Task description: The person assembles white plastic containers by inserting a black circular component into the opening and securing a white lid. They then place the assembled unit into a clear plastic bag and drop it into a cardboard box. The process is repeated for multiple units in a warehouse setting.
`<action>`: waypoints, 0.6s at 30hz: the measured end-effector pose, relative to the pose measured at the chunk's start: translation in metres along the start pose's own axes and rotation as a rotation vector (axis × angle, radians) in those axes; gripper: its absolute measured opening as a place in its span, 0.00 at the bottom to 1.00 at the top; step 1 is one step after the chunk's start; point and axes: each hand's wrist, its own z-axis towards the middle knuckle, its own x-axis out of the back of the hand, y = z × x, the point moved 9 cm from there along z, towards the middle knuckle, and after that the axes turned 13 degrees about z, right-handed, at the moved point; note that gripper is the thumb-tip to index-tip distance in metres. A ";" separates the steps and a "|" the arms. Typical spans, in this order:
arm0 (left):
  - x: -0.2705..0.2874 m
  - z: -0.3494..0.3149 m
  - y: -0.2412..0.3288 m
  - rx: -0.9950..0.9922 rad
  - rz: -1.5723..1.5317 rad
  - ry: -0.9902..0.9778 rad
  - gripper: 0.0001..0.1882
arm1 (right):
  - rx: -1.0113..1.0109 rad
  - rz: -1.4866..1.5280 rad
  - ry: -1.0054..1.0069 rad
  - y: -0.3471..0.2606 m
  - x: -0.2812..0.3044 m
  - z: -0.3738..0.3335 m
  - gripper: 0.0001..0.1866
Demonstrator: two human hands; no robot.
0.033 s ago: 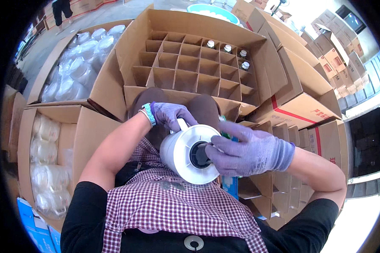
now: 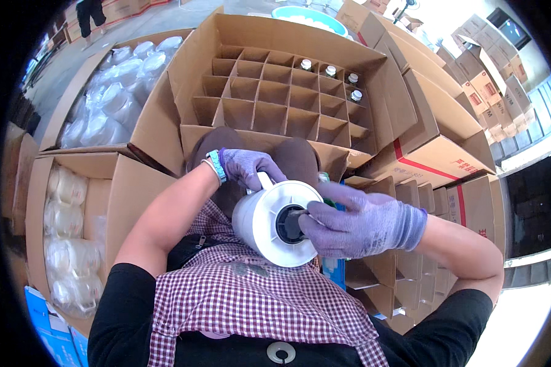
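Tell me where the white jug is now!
In the head view, the white jug is near the middle, by the checked apron, between the left hand at its handle and the right hand at its dark centre.

Red characters [image 2: 465,166] mark the right-hand open carton [image 2: 431,153]; black letters [image 2: 501,112] stand on stacked cartons [image 2: 471,63].

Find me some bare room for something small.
The divided carton has free compartments left of its white-capped bottles, between cardboard dividers. Crowded: the upper-left wrapped items, and around the white jug between left hand and right hand.
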 end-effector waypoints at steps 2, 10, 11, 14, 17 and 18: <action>0.004 0.001 -0.003 0.014 0.025 -0.003 0.45 | 0.072 -0.088 -0.050 -0.006 -0.006 -0.002 0.15; 0.006 -0.017 0.011 -0.022 0.133 0.294 0.48 | -0.445 0.482 -0.260 0.036 -0.021 -0.002 0.17; 0.000 -0.028 0.017 -0.012 0.223 0.425 0.44 | -0.712 0.546 -0.270 0.052 -0.026 -0.015 0.15; -0.058 -0.062 0.028 -0.010 0.617 0.908 0.46 | -1.195 0.804 0.218 0.094 -0.068 -0.081 0.14; -0.116 -0.058 0.019 0.103 1.112 0.890 0.52 | -1.632 1.276 0.404 0.106 -0.124 -0.118 0.14; -0.110 -0.061 0.019 0.116 1.044 0.878 0.52 | -1.603 1.261 0.494 0.115 -0.121 -0.118 0.15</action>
